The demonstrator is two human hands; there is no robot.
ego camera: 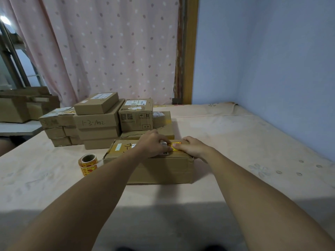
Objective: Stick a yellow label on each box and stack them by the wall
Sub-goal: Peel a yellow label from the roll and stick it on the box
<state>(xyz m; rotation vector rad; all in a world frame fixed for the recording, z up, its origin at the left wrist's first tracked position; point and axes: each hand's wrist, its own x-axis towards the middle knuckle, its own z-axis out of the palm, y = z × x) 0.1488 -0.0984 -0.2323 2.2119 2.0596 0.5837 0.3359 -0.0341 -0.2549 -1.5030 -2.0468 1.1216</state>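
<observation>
Box [159,169] on pale sheet [235,142], in front of stacked boxes [97,122] | yellow label [174,148] flat on box top, right end, under fingertips of both hands | left hand [154,144] pressing label's left edge, gripping nothing | right hand [192,146] pressing right edge, fingers loosely extended | label roll [88,163] just left of box.

The left hand [153,145] and right hand [192,147] cover most of the label [171,146]. Its print is too small to read (so is the roll's [88,166]). The left forearm hides part of the box [163,169] top. Whether the left fingers pinch or press cannot be told. The frame's left edge cuts off the cartons [12,109].
</observation>
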